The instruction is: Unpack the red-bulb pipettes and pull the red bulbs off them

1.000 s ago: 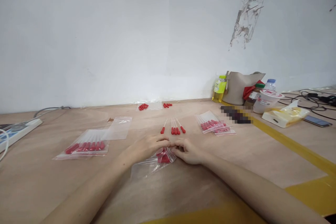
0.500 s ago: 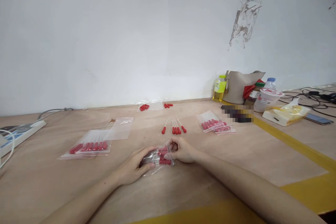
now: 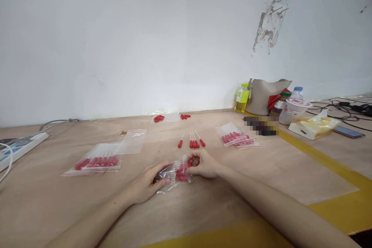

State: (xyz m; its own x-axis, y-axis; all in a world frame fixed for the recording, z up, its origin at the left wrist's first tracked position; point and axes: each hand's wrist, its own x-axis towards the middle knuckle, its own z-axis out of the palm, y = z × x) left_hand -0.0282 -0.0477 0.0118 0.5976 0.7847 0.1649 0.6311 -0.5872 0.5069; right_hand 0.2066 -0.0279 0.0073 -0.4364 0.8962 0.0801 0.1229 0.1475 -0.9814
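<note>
A clear zip-lock bag (image 3: 167,186) with several red-bulb droppers (image 3: 181,175) in it lies on the table between my hands. My left hand (image 3: 151,182) is wrapped round the bag's left part, thumb in front and fingers behind. At the bag's right end, by the red bulbs, my right hand (image 3: 202,164) pinches with thumb and forefinger; whether it grips the plastic alone or also a bulb is hidden. Just beyond, several loose droppers (image 3: 194,144) lie fanned out, bulbs toward me.
Filled dropper bags lie at left (image 3: 99,161) and right (image 3: 235,137), with a flat bag (image 3: 132,141) beside the left ones. Red bulbs (image 3: 159,118) lie near the wall. A power strip (image 3: 24,149) is at left; bottles (image 3: 242,99), a lidded tub (image 3: 293,112) and tissues (image 3: 314,126) stand at right.
The bag's right end has shifted and crumpled slightly under my right hand, and the bulbs inside are bunched differently. My left hand keeps its hold. The view has moved slightly.
</note>
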